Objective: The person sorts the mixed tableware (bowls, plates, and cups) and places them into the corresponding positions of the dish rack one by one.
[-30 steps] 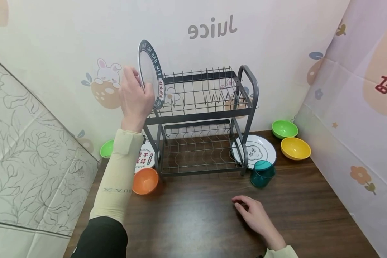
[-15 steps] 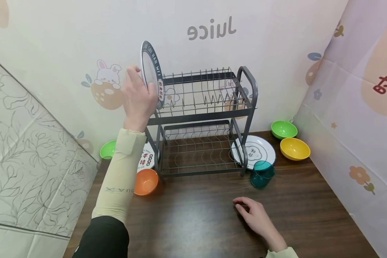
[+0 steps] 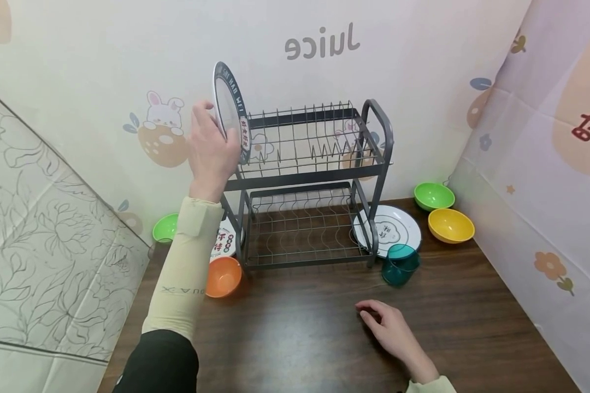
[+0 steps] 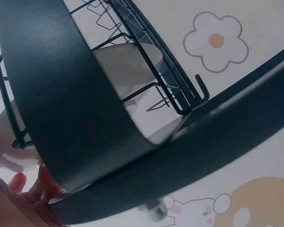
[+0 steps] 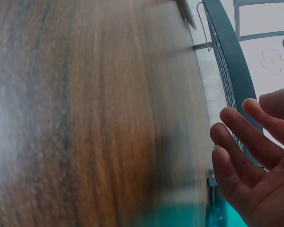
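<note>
While my left hand (image 3: 210,150) is up at the rack's ten o'clock corner, its fingers (image 3: 202,112) are wrapped round the rim of the dark-edged plate (image 3: 230,109), which stands upright on edge at the left end of the top tier of the dish rack (image 3: 314,180). On the left wrist camera the plate's dark rim (image 4: 61,94) fills most of the view, with my fingertips (image 4: 19,182) showing just beneath it. My right hand (image 3: 390,330) lies low on the table (image 3: 300,327) at about five o'clock from the rack, fingers loose and holding nothing; the right wrist camera shows them relaxed (image 5: 246,142) above the wood. A teal cup (image 3: 399,265) sits just at twelve o'clock from that hand, with a white plate (image 3: 395,229) flat behind it. Green (image 3: 432,195) and yellow (image 3: 449,225) bowls sit at two o'clock; an orange bowl (image 3: 221,275) sits by my left sleeve.
</note>
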Demonstrator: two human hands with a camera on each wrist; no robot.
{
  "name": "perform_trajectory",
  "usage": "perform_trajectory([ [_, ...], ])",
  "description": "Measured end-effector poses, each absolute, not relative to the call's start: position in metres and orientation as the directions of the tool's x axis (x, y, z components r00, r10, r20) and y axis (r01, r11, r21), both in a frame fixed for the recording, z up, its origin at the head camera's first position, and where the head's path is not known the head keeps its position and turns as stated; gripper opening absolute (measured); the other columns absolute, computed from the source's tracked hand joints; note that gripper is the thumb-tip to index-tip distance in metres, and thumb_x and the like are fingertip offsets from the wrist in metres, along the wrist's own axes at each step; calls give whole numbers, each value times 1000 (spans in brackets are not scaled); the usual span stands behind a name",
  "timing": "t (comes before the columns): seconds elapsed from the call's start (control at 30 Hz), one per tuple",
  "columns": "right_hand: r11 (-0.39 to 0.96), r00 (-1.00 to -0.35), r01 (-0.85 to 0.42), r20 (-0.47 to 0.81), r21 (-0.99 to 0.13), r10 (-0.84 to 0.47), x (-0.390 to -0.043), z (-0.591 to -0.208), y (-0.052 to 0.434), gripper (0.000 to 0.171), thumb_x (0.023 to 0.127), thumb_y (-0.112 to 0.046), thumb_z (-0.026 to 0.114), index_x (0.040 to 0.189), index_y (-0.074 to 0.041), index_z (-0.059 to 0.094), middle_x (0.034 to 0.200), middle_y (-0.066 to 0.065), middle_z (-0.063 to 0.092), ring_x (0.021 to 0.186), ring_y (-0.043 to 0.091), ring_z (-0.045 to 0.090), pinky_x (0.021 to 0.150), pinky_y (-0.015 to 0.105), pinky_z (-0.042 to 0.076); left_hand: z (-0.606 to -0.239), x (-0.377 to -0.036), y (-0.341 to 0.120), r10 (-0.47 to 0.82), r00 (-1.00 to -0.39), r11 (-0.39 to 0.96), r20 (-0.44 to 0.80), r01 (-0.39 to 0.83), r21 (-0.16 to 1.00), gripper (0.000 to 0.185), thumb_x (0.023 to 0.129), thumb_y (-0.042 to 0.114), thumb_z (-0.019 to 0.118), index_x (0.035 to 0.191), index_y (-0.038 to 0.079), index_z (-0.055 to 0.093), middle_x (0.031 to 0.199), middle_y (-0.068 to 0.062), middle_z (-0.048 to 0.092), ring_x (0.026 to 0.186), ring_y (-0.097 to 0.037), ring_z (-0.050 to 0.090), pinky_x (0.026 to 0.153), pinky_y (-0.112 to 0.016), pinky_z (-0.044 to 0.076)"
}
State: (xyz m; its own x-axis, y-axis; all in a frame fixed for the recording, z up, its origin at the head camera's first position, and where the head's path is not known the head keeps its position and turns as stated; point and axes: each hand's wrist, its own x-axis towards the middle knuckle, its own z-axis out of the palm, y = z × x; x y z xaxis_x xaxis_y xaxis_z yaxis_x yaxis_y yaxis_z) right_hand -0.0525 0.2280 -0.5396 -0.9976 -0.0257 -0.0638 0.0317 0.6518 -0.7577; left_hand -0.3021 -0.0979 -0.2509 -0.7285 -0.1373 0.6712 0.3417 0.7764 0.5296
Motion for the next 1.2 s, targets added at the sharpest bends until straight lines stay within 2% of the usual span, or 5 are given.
perform_trajectory([
  [0.2, 658, -998, 33, -59, -752, -17, -53, -542, 229, 17, 97, -11, 64, 111, -16, 72, 110, -5, 69, 103, 14, 62, 85, 38, 52, -251, -300, -101, -170, -752, 793, 636, 280, 542, 49, 88, 19, 58, 132, 10, 41, 101, -7, 56, 96, -26, 52, 86, -36, 43],
  [0.33, 655, -997, 35, -71, -754, -28, -53, -540, 229, 17, 97, -11, 63, 112, -16, 72, 110, -5, 69, 103, 14, 62, 86, 39, 52, -252, -298, -106, -196, -758, 796, 622, 247, 553, 50, 86, 19, 58, 133, 9, 40, 102, -5, 52, 102, -26, 47, 90, -34, 39],
  [0.57, 656, -998, 37, -55, -754, -6, -57, -534, 243, 19, 100, -14, 61, 116, -13, 70, 114, 1, 69, 105, 20, 63, 86, 43, 52, -257, -301, -109, -181, -689, 785, 702, 328, 525, 44, 85, 16, 56, 125, 6, 43, 103, -6, 47, 102, -25, 45, 89, -32, 38],
  [0.9, 683, -996, 78, -27, -727, 86, -54, -529, 285, 28, 104, -25, 53, 124, -9, 67, 122, 13, 67, 111, 32, 61, 89, 53, 51, -265, -291, -116, -142, -699, 739, 701, 396, 545, 46, 89, 23, 60, 129, 7, 45, 109, -7, 53, 106, -23, 49, 92, -30, 38],
  [1.2, 674, -989, 142, -74, -725, 130, -50, -524, 303, 39, 106, -34, 47, 128, -7, 63, 125, 18, 65, 116, 37, 58, 91, 58, 48, -279, -268, -126, -79, -634, 717, 769, 500, 486, 40, 91, 23, 68, 124, 2, 58, 114, -12, 63, 110, -24, 54, 97, -34, 40],
])
